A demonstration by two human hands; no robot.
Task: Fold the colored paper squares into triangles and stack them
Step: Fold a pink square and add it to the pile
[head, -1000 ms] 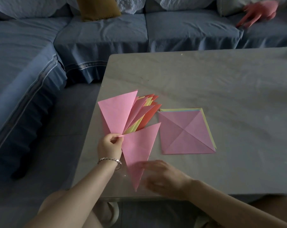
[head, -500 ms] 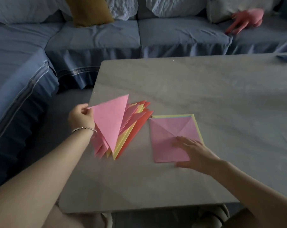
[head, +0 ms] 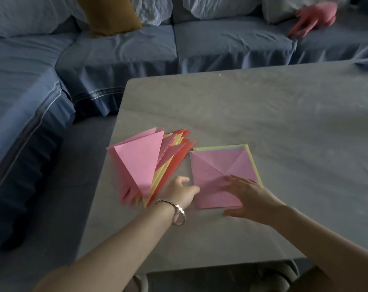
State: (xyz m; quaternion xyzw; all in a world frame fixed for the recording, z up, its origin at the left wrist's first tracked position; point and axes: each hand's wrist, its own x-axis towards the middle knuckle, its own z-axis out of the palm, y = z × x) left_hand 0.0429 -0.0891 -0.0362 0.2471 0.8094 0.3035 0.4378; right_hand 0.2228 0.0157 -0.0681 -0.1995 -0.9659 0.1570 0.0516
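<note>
A fanned pile of folded triangles (head: 143,163), pink on top with yellow and red beneath, lies at the table's left edge. Beside it on the right sits a stack of paper squares (head: 212,167); the top sheet is pink with crossed creases, and yellow and blue edges show under it. My left hand (head: 182,191) lies between the two piles, fingers loosely bent, reaching to the pink square's left edge. My right hand (head: 249,196) rests flat with straight fingers on the square's near right part.
The grey table (head: 263,114) stretches far to the right and back. A blue sofa (head: 119,51) wraps round its left and far sides, with a mustard cushion (head: 109,14) and a pink toy (head: 313,16) on it. Floor lies to the left.
My left hand let go of the pink triangle, which now lies on top of the pile, and moved right to the square stack. My right hand stays on the square.
</note>
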